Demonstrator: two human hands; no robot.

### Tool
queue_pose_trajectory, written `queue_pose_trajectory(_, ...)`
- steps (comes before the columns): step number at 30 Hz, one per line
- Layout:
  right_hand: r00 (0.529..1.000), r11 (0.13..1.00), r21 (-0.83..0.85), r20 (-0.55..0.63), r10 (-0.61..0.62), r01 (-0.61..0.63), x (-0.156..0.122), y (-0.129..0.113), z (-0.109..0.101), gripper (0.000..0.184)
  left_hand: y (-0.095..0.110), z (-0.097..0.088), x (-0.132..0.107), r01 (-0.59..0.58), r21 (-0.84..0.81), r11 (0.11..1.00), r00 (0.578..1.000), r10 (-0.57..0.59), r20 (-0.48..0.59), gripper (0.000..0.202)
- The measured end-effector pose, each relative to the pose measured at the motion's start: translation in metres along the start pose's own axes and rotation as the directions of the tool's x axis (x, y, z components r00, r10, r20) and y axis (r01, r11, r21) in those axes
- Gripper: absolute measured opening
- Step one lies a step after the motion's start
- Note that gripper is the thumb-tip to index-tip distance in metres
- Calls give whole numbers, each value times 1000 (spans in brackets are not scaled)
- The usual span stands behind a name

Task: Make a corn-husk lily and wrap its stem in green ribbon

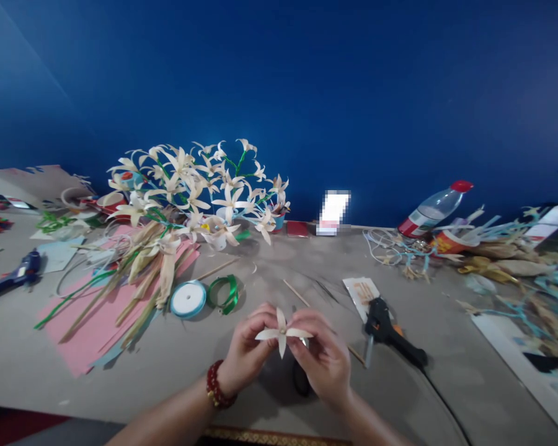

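A cream artificial flower (282, 334) with four pointed petals is held in front of me, its face turned up toward the camera. My left hand (251, 341) is closed at its left side, fingers pinched behind the petals. From the other side my right hand (323, 353) also grips the flower, thumb and fingers bent. Under the right hand shows a dark loop, perhaps a scissors handle (300, 379), with a shiny bit near the thumb; I cannot tell whether it is held. A green ribbon roll (223, 295) and a pale blue ribbon spool (188, 299) lie left of the hands.
A black glue gun (390, 334) with a cord lies at right. Behind stand many finished cream flowers (199, 179) on green stems. Dried husks rest on pink paper (81, 341) at left, near a blue glue gun (16, 275). A bottle (432, 210) leans at back right.
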State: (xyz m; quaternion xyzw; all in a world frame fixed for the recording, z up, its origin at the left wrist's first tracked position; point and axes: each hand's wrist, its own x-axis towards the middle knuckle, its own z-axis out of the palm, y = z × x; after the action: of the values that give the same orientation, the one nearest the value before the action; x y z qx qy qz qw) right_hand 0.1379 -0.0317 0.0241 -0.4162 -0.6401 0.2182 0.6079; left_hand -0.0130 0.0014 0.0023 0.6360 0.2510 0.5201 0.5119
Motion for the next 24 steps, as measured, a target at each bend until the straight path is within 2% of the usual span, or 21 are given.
queue_pose_trajectory(10,997,997,0,17,-78,78,0,-1,-2,8,12,0,6,-129,38,991,991,127,51,22)
queue_pose_trajectory(18,993,999,29,108,-39,36,-2,-4,-7,12,13,-2,6,-168,84,982,985,164,48,22)
queue_pose_trajectory(21,993,999,32,115,-22,19,-5,-2,-8,14,12,-2,5,-129,42,991,991,128,28,19)
queue_pose_trajectory(24,995,997,70,96,27,-34,-7,2,-6,18,6,-1,3,27,-78,997,999,-30,-34,19)
